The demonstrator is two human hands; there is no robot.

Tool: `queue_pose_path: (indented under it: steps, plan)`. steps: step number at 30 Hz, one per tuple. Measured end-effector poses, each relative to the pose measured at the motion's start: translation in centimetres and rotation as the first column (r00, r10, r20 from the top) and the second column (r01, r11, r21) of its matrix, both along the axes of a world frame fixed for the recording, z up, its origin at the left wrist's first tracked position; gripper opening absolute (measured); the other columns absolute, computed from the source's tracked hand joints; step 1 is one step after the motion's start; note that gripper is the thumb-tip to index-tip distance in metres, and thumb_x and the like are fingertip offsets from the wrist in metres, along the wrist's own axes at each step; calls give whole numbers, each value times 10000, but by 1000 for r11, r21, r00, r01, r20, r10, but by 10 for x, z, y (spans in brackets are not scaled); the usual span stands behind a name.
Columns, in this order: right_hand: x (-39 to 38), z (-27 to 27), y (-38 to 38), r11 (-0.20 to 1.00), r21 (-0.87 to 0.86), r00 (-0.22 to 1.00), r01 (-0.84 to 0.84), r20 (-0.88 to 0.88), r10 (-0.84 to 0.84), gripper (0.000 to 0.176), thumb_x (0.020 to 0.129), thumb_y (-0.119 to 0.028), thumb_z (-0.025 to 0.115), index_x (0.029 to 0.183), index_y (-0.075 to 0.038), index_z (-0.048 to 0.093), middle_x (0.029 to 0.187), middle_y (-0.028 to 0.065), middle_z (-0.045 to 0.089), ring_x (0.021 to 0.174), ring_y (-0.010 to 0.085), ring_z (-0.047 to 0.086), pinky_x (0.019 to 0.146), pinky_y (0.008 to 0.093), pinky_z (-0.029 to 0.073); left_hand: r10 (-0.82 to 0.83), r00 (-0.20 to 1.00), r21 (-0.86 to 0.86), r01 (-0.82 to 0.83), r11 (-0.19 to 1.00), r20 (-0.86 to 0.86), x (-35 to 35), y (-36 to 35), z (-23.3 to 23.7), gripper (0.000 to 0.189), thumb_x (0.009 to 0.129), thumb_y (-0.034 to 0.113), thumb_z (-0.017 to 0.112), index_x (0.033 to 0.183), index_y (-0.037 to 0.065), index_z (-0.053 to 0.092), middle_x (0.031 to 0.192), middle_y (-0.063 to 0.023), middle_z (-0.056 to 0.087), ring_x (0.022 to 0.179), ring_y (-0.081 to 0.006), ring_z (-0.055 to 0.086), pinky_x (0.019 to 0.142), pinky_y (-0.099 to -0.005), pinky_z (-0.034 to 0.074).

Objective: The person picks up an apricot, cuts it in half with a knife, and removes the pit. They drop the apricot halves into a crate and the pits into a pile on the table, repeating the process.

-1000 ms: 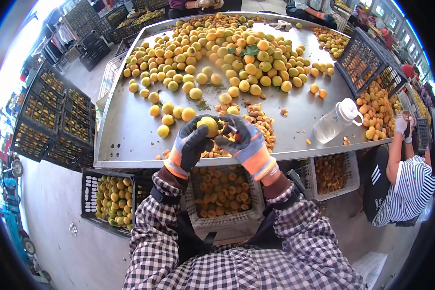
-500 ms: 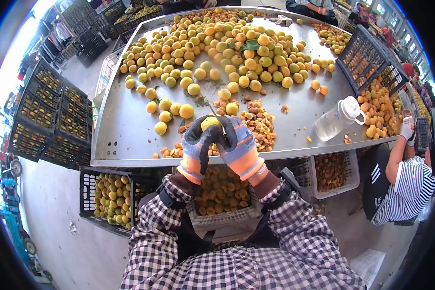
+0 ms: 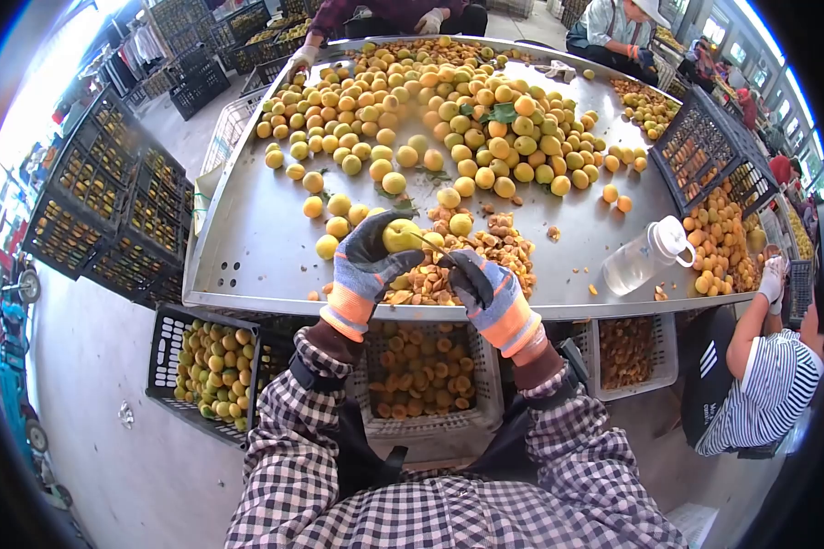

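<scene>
My left hand [image 3: 359, 267], in a grey, blue and orange work glove, is closed around a yellow-green apricot [image 3: 400, 235] over the near edge of the metal table [image 3: 275, 265]. My right hand [image 3: 493, 295], gloved alike, grips a thin knife [image 3: 433, 245], whose handle is hidden in the fingers. The blade points left and its tip meets the apricot's right side. Beneath and beyond the hands lies a heap of brown-orange pits and scraps [image 3: 499, 252]. A basket of halved apricots [image 3: 421, 371] stands below the table edge, between my forearms.
A large pile of whole apricots [image 3: 384, 110] covers the table's far half. To the right are a water jug [image 3: 636, 261] and a tilted black crate [image 3: 705, 146]. A crate of apricots [image 3: 215, 371] stands at lower left. Co-workers sit at the far side and at right [image 3: 760, 384].
My hands have moved apart; the left now holds the apricot out to the left, and the knife lies across to it. The view has tilted up, showing more of the co-workers opposite.
</scene>
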State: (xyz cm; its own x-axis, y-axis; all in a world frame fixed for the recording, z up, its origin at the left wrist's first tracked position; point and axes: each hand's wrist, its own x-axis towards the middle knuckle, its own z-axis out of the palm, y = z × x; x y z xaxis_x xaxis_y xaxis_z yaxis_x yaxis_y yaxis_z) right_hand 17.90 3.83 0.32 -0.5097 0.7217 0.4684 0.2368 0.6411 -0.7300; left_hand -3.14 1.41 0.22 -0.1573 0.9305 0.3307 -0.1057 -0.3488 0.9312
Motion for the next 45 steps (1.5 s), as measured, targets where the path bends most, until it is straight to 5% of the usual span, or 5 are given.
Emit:
queue_pose_path:
  steps: [19,27,39,41,45]
  plan:
    - [-7,-20,-2,999,-38,998,23,55,-21,361,846,-108,661,1188,-32,575,994,190,672,893,365,656,743,409,539,368,713,311,-217,925,-596,2,-7,16,575,623,175,881,1129,45,641,1052,-118,651,964,-295,624,863,-353,512]
    - [-22,-31,-3,999,-18,990,32,136,-29,366,850,-116,626,1205,-68,548,955,179,652,864,381,638,718,446,522,98,992,7,-98,995,-74,5,-3,-7,567,679,40,852,1179,-35,594,1099,-78,653,991,-135,623,902,-302,523]
    - [-15,-12,-15,999,-47,996,20,92,-15,361,868,-159,644,1189,-17,557,1006,222,655,887,380,648,729,435,530,-67,910,66,103,993,-410,-7,-6,17,564,712,76,827,1212,-20,582,1054,-70,660,972,-139,619,867,-287,514]
    - [-18,-16,-18,999,-35,997,27,77,-24,339,873,-147,638,1176,-19,557,949,207,655,846,382,647,690,440,521,-139,990,-23,139,990,-6,0,-7,7,528,737,112,807,1190,-41,584,1026,-91,663,962,-160,629,869,-298,513]
    - [-30,-22,-22,999,34,999,38,-19,-37,295,886,-129,620,1156,-27,559,833,195,620,784,400,626,634,455,492,-190,958,-94,214,972,216,6,-10,4,521,752,77,794,1213,-21,573,1128,-76,639,1017,-159,612,907,-292,499]
